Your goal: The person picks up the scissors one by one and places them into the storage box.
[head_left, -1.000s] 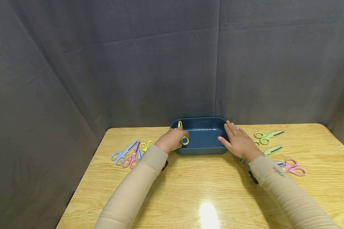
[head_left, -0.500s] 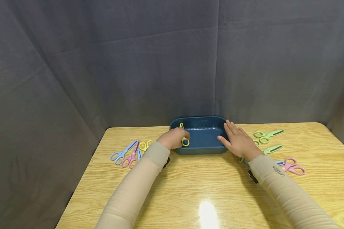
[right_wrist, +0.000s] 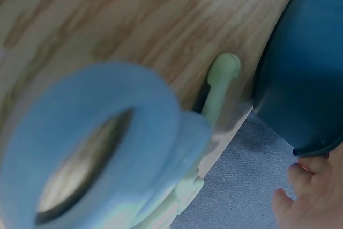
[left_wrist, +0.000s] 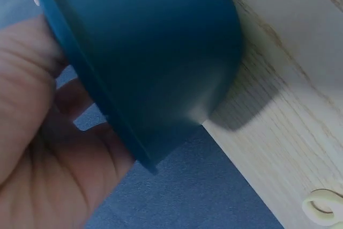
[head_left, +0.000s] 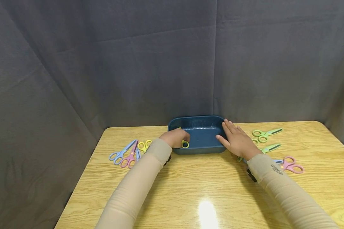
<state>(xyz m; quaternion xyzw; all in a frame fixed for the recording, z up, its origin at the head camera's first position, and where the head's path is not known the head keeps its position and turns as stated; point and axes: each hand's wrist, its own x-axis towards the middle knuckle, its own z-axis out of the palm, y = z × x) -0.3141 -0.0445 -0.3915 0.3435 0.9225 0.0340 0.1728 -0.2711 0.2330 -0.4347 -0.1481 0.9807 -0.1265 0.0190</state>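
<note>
My left hand [head_left: 176, 137] reaches down over the left end of a dark blue plastic bin [head_left: 202, 151]. It grips yellow scissors [head_left: 185, 147], whose handle loop shows beside the fingers low inside the bin; most of the blades are hidden by the hand. In the left wrist view the left hand [left_wrist: 48, 148] curves over the rim, and its grasp is out of sight behind the wall. Straight-fingered, my right hand [head_left: 237, 140] rests on the bin's right rim, thumb apart. Blue scissors [right_wrist: 161, 100] and green scissors [right_wrist: 218, 92] lie under the right wrist.
Blue scissors [head_left: 129, 146], pink scissors [head_left: 132, 155] and yellow scissors [head_left: 145, 148] lie left of the bin on the wooden table [head_left: 183, 190]. On the right are green scissors [head_left: 273, 132] and pink scissors [head_left: 286, 164]. A grey curtain [head_left: 160, 70] hangs close behind the bin.
My left hand has lowered the yellow scissors a little deeper into the bin, so less of the blade end shows. The right hand stays on the rim.
</note>
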